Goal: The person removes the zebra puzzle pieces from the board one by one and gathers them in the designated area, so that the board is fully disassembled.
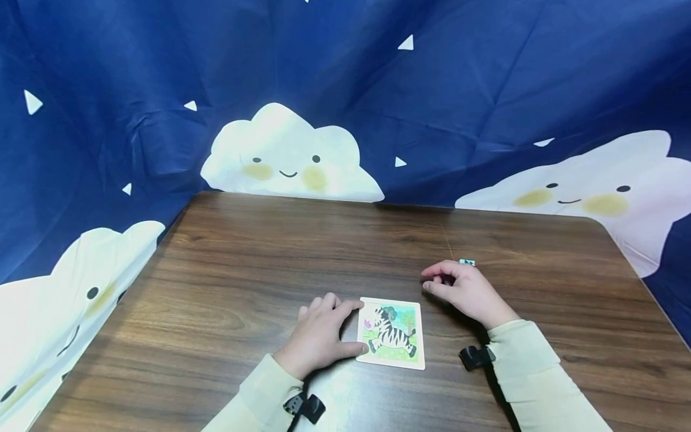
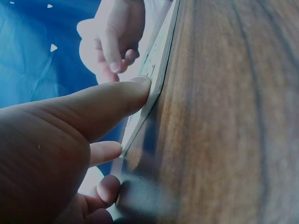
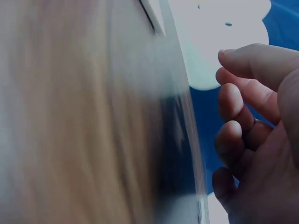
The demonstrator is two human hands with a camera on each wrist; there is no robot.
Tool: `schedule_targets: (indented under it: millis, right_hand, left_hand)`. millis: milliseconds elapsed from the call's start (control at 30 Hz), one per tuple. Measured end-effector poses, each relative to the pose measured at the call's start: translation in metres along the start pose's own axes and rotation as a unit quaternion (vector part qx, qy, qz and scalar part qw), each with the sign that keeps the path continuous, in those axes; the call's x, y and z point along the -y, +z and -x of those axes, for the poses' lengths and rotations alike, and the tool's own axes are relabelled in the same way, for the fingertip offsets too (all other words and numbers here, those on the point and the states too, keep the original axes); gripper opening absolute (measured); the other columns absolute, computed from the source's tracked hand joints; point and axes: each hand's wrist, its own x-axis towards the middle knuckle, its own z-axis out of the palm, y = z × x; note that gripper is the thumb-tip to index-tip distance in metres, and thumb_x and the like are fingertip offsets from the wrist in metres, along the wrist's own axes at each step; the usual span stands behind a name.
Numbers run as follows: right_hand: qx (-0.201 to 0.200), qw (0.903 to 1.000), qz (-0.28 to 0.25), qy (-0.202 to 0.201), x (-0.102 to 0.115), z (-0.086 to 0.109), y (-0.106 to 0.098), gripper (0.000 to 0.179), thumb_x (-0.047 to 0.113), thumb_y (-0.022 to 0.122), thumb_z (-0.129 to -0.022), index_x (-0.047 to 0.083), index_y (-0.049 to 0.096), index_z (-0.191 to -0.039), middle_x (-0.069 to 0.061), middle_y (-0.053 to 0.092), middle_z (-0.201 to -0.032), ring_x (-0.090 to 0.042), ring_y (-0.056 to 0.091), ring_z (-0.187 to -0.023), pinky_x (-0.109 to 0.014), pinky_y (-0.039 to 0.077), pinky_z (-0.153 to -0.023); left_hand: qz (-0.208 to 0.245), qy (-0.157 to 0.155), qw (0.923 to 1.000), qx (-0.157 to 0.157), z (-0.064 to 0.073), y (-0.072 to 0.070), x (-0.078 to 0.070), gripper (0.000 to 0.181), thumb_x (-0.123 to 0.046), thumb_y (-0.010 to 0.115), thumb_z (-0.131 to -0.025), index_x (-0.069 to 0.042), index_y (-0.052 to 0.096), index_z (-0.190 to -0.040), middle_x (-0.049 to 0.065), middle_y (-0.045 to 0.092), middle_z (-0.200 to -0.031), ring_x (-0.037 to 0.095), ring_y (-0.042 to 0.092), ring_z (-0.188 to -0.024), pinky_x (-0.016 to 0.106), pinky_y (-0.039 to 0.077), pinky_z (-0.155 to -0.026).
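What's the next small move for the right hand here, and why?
Probably reach the right hand to the small teal-and-black piece just beyond it on the brown wood-grain table: the hand looks empty in its own wrist view, while the left hand touches the left side of the square, white-bordered zebra board, which seems steadied.

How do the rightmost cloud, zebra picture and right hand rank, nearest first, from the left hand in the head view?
1. Zebra picture: right of the left hand, touching.
2. Right hand: right, past the picture.
3. Rightmost cloud: far right, on the curtain.
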Motion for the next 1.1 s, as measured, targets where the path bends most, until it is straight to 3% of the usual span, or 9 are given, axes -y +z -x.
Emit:
schedule_targets:
  millis: [200,367,700,867,1100]
  right_hand:
    - [0.041,0.9988,-0.021,-0.019,0.016,0.001,0.017,0.012,0.015,0.074,-0.089,0.015,0.075,-0.101,0.006,0.060,-0.084,-0.012,0.054,-0.076,-0.026,0.044,-0.068]
    - [0.051,0.9971,-0.019,-0.054,0.025,0.002,0.027,0.013,0.013,0.077,-0.086,0.017,0.074,-0.099,0.007,0.059,-0.087,-0.013,0.054,-0.078,-0.026,0.044,-0.069]
    - [0.077,0.9909,-0.002,-0.111,0.037,0.006,0.043,0.021,0.020,0.080,-0.085,0.020,0.074,-0.105,0.009,0.060,-0.105,-0.014,0.056,-0.096,-0.034,0.044,-0.082]
    - [0.074,0.9897,0.015,-0.122,0.039,0.007,0.049,0.021,0.022,0.080,-0.084,0.024,0.075,-0.105,0.009,0.059,-0.110,-0.017,0.053,-0.105,-0.045,0.037,-0.091]
    - [0.081,0.9869,0.049,-0.131,0.042,0.006,0.057,0.022,0.018,0.078,-0.085,0.027,0.076,-0.105,0.007,0.057,-0.111,-0.019,0.049,-0.106,-0.047,0.029,-0.089]
  left_hand:
    - [-0.001,-0.005,1.0000,0.004,0.000,0.000,0.001,0.075,-0.059,0.079,-0.073,-0.028,0.059,-0.139,-0.007,0.043,-0.093,0.013,0.038,-0.083,0.033,0.026,-0.071]
    - [-0.002,-0.002,1.0000,0.000,0.000,0.000,0.001,0.075,-0.059,0.079,-0.073,-0.028,0.059,-0.138,-0.007,0.043,-0.093,0.013,0.039,-0.083,0.033,0.026,-0.070]
    - [-0.001,0.003,1.0000,-0.004,0.000,-0.001,0.001,0.074,-0.057,0.080,-0.073,-0.027,0.060,-0.137,-0.007,0.044,-0.093,0.013,0.040,-0.083,0.033,0.027,-0.069]
    - [-0.002,0.006,1.0000,-0.007,0.000,-0.001,0.001,0.073,-0.056,0.080,-0.073,-0.026,0.061,-0.137,-0.007,0.044,-0.093,0.013,0.041,-0.083,0.033,0.027,-0.069]
    - [-0.009,0.004,0.9999,-0.004,0.000,-0.001,0.001,0.074,-0.059,0.079,-0.073,-0.028,0.060,-0.137,-0.007,0.044,-0.093,0.013,0.040,-0.082,0.033,0.026,-0.068]
